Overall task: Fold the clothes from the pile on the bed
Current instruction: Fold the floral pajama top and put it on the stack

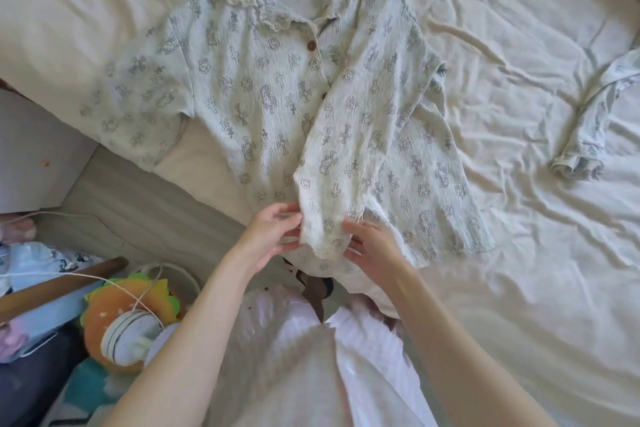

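Observation:
A pale green printed shirt (263, 94) with a lace collar and brown buttons lies spread on the bed, collar away from me. Its right front panel is turned back over the middle, showing the paler inside. My left hand (273, 232) pinches the left side of that panel's lower edge. My right hand (367, 246) pinches the same edge from the right. The shirt's left sleeve hangs over the bed's edge.
The cream sheet (519, 253) is wrinkled across the bed. Another printed garment (595, 121) lies crumpled at the right. To the left, beyond the bed's edge, sit a burger-shaped plush (121, 308), cables and a wooden stick (59, 284).

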Available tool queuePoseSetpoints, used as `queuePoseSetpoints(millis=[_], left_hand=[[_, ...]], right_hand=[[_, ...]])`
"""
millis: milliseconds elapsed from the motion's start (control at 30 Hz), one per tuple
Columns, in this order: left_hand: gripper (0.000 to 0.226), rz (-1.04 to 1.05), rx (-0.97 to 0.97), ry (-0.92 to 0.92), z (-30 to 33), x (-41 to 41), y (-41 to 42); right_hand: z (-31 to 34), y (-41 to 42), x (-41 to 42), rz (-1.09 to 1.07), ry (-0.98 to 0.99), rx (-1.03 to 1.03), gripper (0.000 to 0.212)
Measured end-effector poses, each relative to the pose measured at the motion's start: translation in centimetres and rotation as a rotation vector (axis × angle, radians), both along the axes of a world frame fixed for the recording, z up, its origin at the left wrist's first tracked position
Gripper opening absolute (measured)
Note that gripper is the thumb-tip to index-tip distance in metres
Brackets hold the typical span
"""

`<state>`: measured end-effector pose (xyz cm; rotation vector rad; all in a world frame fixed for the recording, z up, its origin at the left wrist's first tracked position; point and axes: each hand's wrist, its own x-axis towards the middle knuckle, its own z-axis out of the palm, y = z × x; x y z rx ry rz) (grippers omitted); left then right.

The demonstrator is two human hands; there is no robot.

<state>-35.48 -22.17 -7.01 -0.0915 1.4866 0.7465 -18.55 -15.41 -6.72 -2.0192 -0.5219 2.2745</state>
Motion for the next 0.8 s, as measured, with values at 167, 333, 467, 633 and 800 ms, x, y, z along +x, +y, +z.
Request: queuePoseSetpoints(millis=[167,333,467,633,800], left_hand=[[0.012,0.01,-0.032,0.091,-0.4,2.6,-0.6],[0.005,-0.026,0.04,0.238,-0.5,4.4,-0.8],[0.016,0.225,0.004,0.051,-0.4,3.0,-1.5],[0.024,0.377,-0.013,-0.058,0.3,1.1,-2.8],[0.032,0.237,0.02,-0.178,1.4,-0.1,-2.4]], right_hand=[[0.2,-1.9,0.4,-0.031,-0.024,-0.006,0.014],[0.0,-2.7,0.6,-0.08,-0.039,0.034,0.019],[0.0,-3.0,1.0,-0.117,-0.044,0.058,0.018],[0.4,-3.4,1.3,-0.126,-0.043,0.071,0.024],[1.3,-2.8,0.6,-0.152,0.003,-0.024,0.018]])
